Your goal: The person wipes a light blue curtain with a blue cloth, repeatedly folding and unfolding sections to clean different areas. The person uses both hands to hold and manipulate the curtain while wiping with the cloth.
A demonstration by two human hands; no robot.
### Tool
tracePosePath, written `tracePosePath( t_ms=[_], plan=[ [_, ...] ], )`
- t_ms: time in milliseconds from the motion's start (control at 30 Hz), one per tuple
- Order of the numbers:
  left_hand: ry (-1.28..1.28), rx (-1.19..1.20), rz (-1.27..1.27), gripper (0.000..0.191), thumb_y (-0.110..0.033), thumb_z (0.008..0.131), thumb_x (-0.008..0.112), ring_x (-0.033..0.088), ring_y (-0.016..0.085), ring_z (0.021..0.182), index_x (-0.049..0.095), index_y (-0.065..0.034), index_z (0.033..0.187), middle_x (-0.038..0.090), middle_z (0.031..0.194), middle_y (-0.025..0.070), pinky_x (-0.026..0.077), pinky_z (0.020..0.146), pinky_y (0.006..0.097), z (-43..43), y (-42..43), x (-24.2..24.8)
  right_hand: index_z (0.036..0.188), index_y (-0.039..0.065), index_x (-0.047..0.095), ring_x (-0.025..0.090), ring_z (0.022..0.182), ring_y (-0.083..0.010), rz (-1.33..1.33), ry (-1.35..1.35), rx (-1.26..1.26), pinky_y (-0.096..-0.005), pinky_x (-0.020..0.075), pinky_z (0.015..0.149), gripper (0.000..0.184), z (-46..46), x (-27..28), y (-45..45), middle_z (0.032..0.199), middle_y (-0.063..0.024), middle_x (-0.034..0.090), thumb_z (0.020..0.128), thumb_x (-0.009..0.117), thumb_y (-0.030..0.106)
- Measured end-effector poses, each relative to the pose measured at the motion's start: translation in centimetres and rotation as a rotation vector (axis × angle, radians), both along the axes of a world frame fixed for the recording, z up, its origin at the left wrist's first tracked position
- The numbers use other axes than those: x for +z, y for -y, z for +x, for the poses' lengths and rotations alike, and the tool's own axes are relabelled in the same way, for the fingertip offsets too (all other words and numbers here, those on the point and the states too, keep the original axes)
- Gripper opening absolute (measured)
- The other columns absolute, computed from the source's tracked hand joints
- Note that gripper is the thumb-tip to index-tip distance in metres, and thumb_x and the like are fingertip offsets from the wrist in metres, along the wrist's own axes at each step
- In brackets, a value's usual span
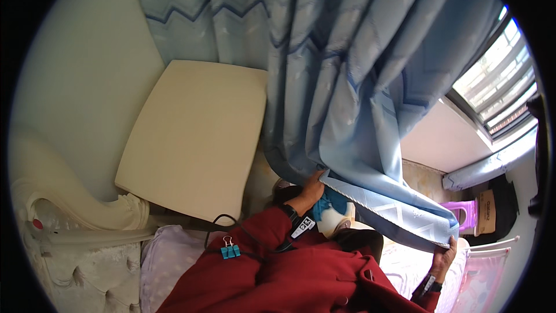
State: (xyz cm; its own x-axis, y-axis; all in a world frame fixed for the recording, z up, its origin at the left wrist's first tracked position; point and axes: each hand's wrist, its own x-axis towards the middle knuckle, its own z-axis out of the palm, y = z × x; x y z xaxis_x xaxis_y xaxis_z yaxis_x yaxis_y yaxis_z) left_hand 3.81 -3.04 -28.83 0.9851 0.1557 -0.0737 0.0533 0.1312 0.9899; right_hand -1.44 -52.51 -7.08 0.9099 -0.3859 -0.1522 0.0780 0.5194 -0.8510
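Note:
A long light-blue curtain (343, 95) with dark-blue zigzag bands hangs in folds before me. My left hand (313, 188) grips its lower hem near the middle of the view. At the lower right, my right hand (444, 255) pinches the far end of the same hem. Between both hands the trimmed edge (382, 213) is stretched taut, with a whitish cord along it and part of the fabric turned over. The fingertips behind the cloth are partly hidden.
A cream bedside cabinet top (195, 139) stands left of the curtain, beside a tufted headboard (95, 278). A bed with a pale purple cover (165, 261) lies below. Rightward are a purple plastic stool (467, 216), a cardboard box (485, 213) and a barred window (499, 78).

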Motion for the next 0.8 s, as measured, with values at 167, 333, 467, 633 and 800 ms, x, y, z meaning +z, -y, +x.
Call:
tracePosePath(
  t_ms=[167,333,467,633,800],
  plan=[
    [0.104,-0.2,-0.299,0.037,-0.023,0.102,0.04,0.064,0.016,0.086,0.047,-0.0098,0.136,0.063,0.108,0.0082,0.054,0.071,0.0285,-2.5,-3.0,3.3,0.122,0.001,0.057,0.063,0.104,-0.022,-0.267,-0.049,-0.081,-0.0385,0.05,0.093,0.031,4.3,-6.1,4.0,0.115,-0.0098,0.063,0.096,0.054,0.019],
    [0.419,-0.134,0.225,0.031,-0.003,0.089,0.049,0.067,0.028,0.084,0.057,-0.0037,0.119,0.065,0.105,0.0161,0.052,0.075,0.0386,-4.9,-6.1,6.7,0.122,0.006,0.056,0.063,0.1,-0.028,-0.481,-0.493,0.087,-0.0462,0.0531,0.082,0.043,2.0,-11.2,5.1,0.117,-0.0127,0.061,0.09,0.062,0.034],
    [0.086,-0.115,0.423,0.031,-0.011,0.084,0.054,0.062,0.033,0.106,0.06,-0.0027,0.114,0.065,0.107,0.0221,0.046,0.091,0.0399,-6.1,-8.6,7.4,0.123,0.005,0.055,0.064,0.099,-0.0293,-0.676,-0.788,0.479,-0.0457,0.0544,0.075,0.046,-3.5,-15.0,0.6,0.114,-0.011,0.062,0.088,0.058,0.034],
    [0.033,-0.027,0.265,0.027,-0.009,0.081,0.05,0.064,0.029,0.086,0.063,-0.0012,0.104,0.066,0.092,0.0202,0.048,0.078,0.0347,-7.8,-11.8,8.9,0.089,0.0,0.07,0.069,0.085,-0.0275,-0.509,-1.134,1.108,-0.0401,0.0545,0.072,0.057,-0.9,-11.8,-7.7,0.085,-0.0172,0.071,0.095,0.049,0.053],
    [0.094,0.143,0.417,0.021,-0.006,0.082,0.052,0.064,0.028,0.087,0.06,-0.0008,0.101,0.064,0.088,0.0188,0.047,0.077,0.0355,-9.4,-9.5,10.8,0.079,0.0,0.066,0.066,0.069,-0.0164,-0.948,-0.578,1.111,-0.0288,0.0508,0.062,0.05,6.3,-3.3,-18.5,0.076,-0.0097,0.068,0.096,0.052,0.045]
  ],
)
